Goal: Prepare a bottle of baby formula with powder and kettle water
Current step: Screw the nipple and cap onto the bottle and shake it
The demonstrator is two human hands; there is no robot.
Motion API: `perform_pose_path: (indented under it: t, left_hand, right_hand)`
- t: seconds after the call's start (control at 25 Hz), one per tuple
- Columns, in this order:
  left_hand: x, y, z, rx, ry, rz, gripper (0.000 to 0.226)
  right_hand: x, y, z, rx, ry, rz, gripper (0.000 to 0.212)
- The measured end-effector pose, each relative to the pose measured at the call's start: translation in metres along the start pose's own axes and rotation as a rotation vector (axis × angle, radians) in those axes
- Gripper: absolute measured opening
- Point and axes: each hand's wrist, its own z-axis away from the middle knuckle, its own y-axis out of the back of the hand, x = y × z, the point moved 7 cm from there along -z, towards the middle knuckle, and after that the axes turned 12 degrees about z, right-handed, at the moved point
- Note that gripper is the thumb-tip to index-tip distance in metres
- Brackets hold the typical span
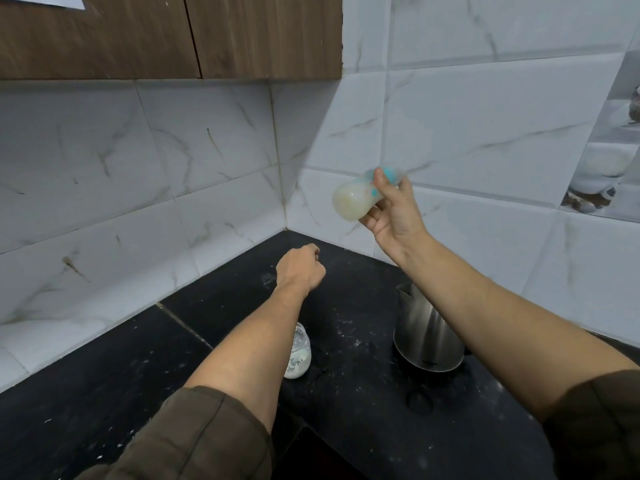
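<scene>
My right hand [393,211] holds a baby bottle [353,199] up in front of the tiled wall. The bottle lies almost on its side, is blurred by motion, holds pale milky liquid and has a blue cap end under my fingers. My left hand [302,268] hovers over the black counter [121,386] as a closed fist with nothing seen in it. A steel kettle [427,336] stands on the counter below my right forearm. A clear jar of white powder [298,353] stands half hidden behind my left forearm.
White powder specks lie scattered over the counter around the jar and kettle. Marble-look tiled walls [207,157] meet in a corner behind. Brown wooden cabinets [166,32] hang above on the left.
</scene>
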Motion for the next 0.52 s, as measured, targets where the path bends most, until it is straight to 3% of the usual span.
perform_pose_path:
  t: [0.08, 0.28, 0.44, 0.52]
  left_hand:
    - [0.0, 0.0, 0.0, 0.0, 0.001, -0.005, 0.051]
    - [-0.001, 0.0, -0.001, -0.007, 0.003, -0.03, 0.045]
    - [-0.007, -0.001, -0.002, -0.003, 0.0, -0.035, 0.05]
    - [-0.007, 0.0, 0.0, 0.001, 0.005, -0.043, 0.049]
  right_hand:
    - [0.001, 0.004, -0.004, 0.08, 0.019, -0.044, 0.07]
    - [0.002, -0.017, 0.014, -0.195, 0.094, 0.481, 0.087]
    - [-0.006, 0.001, 0.013, 0.235, 0.162, 0.051, 0.087]
    - [0.006, 0.002, 0.012, 0.254, 0.097, 0.017, 0.086]
